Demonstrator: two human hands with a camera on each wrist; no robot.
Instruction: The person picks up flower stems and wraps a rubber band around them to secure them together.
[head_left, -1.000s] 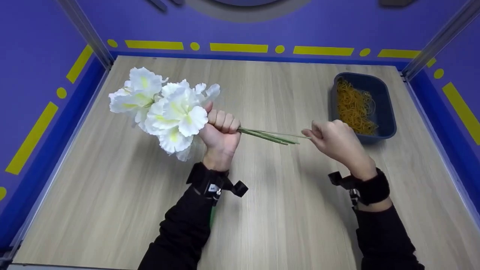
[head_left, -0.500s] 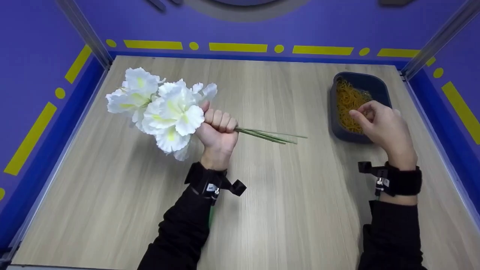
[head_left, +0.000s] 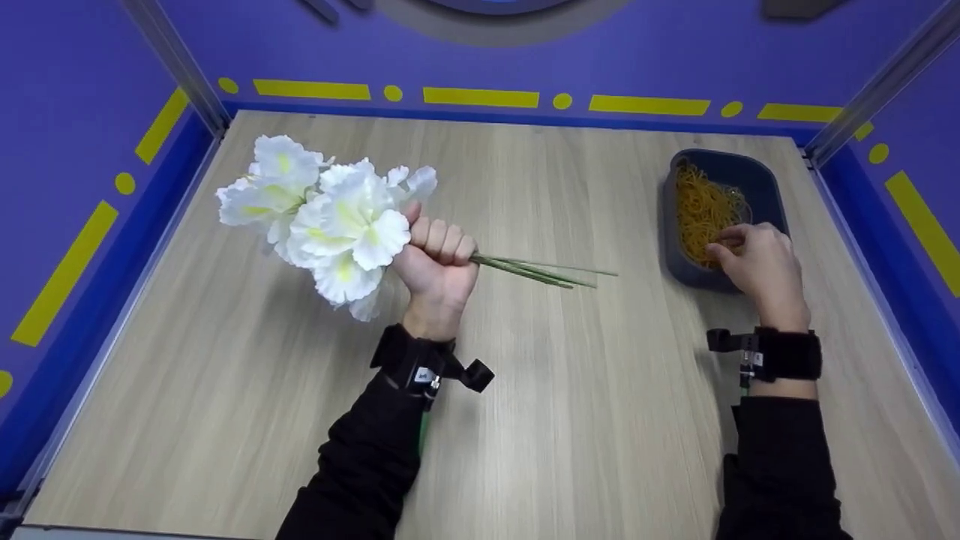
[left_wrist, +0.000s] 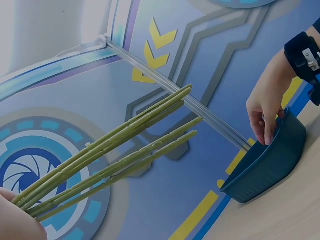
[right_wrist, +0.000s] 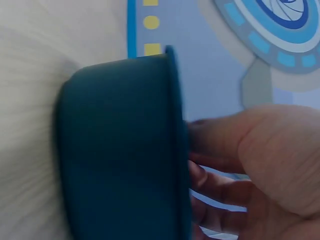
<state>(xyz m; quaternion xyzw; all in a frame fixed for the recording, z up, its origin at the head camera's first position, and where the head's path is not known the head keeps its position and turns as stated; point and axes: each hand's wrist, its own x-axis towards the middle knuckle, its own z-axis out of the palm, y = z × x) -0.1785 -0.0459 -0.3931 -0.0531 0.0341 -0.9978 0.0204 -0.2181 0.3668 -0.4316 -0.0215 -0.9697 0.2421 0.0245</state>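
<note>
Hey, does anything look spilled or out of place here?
Nothing stands out. The thin yellow-brown bands lie inside the rounded dark blue-grey plastic-looking bin, none visibly spilled on the pale wood-grain table. At most, the slim green stems in the left hand end unevenly.

Tabletop (head_left: 562,420): pale wood-look, grain front to back
Bin (head_left: 694,277): dark blue, upright on it, near far right corner

Looks down from the head over a pale wood-grain table (head_left: 570,420). Shares a dark-blue rounded plastic tub (head_left: 694,277) with both outward-facing wrist views (nearest at right).
</note>
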